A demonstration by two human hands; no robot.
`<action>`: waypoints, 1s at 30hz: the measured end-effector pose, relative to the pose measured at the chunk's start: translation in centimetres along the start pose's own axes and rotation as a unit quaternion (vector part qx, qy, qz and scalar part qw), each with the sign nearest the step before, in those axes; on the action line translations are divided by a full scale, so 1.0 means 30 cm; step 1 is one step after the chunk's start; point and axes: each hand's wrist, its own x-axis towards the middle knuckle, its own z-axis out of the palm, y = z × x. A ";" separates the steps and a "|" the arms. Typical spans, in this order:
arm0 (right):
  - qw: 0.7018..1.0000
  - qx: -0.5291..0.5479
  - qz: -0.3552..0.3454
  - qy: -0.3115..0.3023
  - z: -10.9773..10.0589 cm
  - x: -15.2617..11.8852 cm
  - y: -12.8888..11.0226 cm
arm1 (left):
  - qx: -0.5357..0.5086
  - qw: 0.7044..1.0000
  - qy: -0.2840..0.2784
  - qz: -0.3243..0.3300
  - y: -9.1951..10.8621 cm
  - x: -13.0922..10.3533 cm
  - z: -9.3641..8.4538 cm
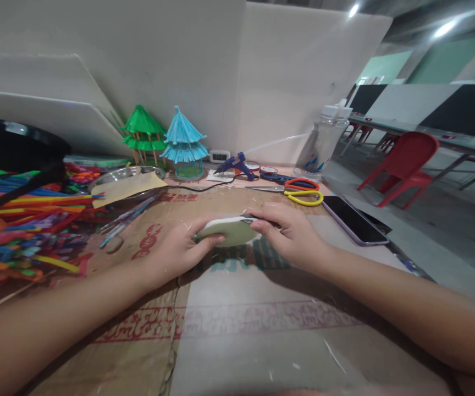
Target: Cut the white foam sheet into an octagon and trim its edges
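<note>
Above the middle of the cardboard-covered table, my left hand (180, 247) grips the left side of a round pale green disc (233, 234) with a white edge. Its thumb lies on the near face and its fingers curl behind. My right hand (285, 231) is closed at the disc's right edge, thumb and forefinger pinching a small dark grey piece (247, 218) against the rim. I cannot make out what that piece is. The fingers hide part of the disc's far side.
Colourful pipe cleaners (27, 220) pile up at left beside a metal bowl (126, 175). Green (142, 132) and blue (184, 140) pavilion models, a glue gun (237, 164), scissors (299, 190) and a clear bottle (320, 143) stand or lie behind. A phone (355, 220) lies right.
</note>
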 end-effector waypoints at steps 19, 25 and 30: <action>0.975 0.148 0.157 0.052 0.033 0.012 0.013 | -0.053 0.993 0.048 -0.091 -0.001 0.021 0.005; 0.954 0.191 0.232 -0.004 0.075 -0.008 0.032 | -0.088 0.989 0.045 -0.109 -0.003 0.026 0.005; 0.969 0.160 0.188 -0.005 0.074 -0.023 0.021 | -0.068 0.994 -0.008 -0.084 0.005 0.027 -0.001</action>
